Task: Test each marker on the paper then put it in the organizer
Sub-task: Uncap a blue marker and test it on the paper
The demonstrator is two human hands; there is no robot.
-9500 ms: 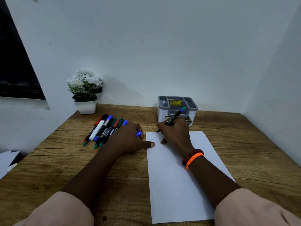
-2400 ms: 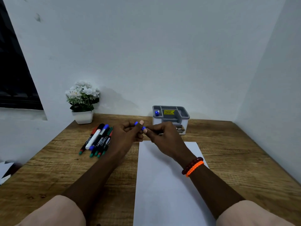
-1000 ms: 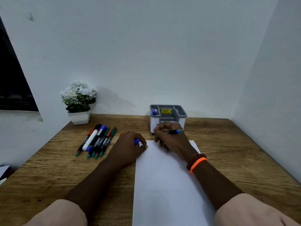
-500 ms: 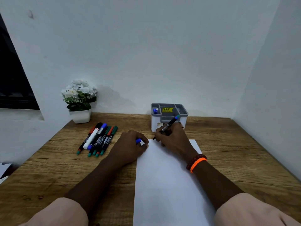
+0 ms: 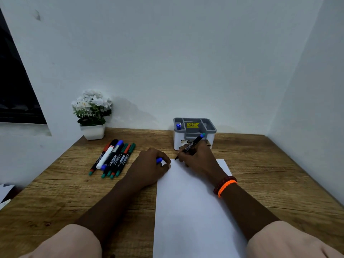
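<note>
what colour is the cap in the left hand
Blue; the cap peeks from the left hand in the head view.

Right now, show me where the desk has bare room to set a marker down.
Bare wood right of the paper, toward the side wall, and between flower pot and organizer. Crowded: loose markers left, both hands at the paper's top edge.

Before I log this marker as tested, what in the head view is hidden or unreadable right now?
- Any ink mark: the black marker tip sits at the white paper sheet corner, too small to show a line.
- Blue cap: mostly wrapped by the left hand.
- Grey and white plastic organizer: front label covered by the right hand; compartment floors hidden by the walls.
- Paper's near edge: cut off by the frame.
</note>
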